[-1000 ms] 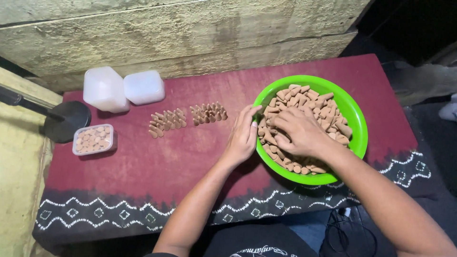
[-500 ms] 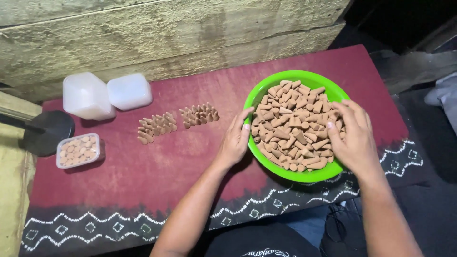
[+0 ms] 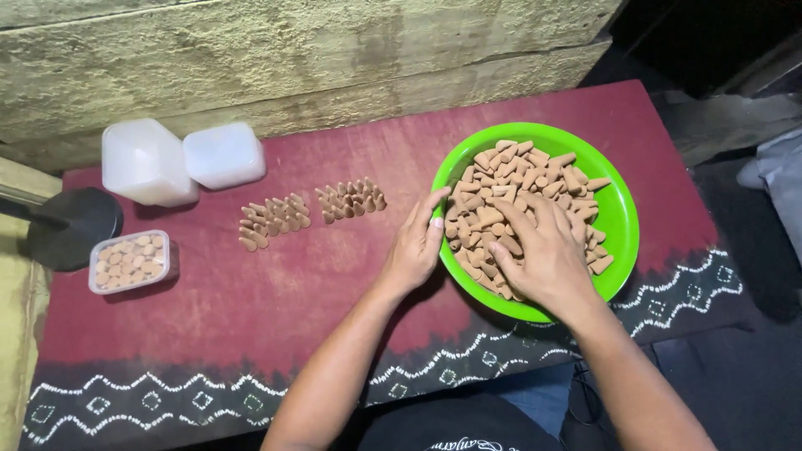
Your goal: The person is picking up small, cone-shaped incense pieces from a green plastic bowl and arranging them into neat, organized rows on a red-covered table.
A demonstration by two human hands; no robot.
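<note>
Reaching back into the green bowl (image 3: 620,219), your right hand (image 3: 541,255) now lies spread on the pile of brown cones (image 3: 518,179), off the rim it gripped half a second ago; whether its grip has closed on any cone is hidden. Your left hand (image 3: 415,247) rests open against the bowl's edge. On the bench (image 3: 251,309): two cone rows (image 3: 311,210), two white lids (image 3: 180,159), one filled container (image 3: 129,260).

cones under right hand (image 3: 541,255): hidden in green bowl (image 3: 622,219) | bowl's near-left rim: covered by left hand (image 3: 415,246) | black round base (image 3: 71,225) left of bowl: stem cut by frame edge | right hand's grasp: cannot tell
</note>
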